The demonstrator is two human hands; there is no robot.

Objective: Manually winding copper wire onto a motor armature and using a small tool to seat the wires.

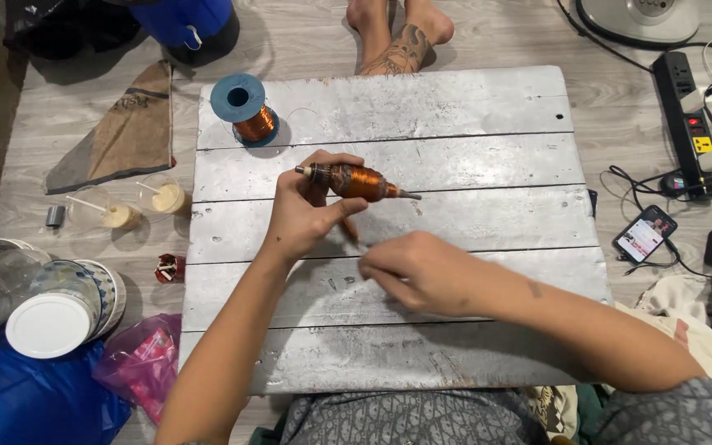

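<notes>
Nearest the camera, the right hand [422,272] hovers low over the grey plank surface [471,222], fingers pinched together as if on a thin strand; whether it grips wire is too fine to tell. Just beyond it, the left hand [302,210] is closed around a copper-wound motor core [356,181], held level above the middle planks with its shaft tip pointing right.

The wire looks hair-thin, so a sharp pull from the right hand could snap it or scrape its coating. If the left hand's grip loosens, the core could roll in the fingers and the windings slacken or cross.

Farther back, the blue spool of copper wire [245,111] stands upright near the surface's far left corner; a tug along the wire could tip it or drag it off the edge. Someone's bare feet [397,33] rest on the floor just past the far edge, near enough to catch a loose strand.
</notes>
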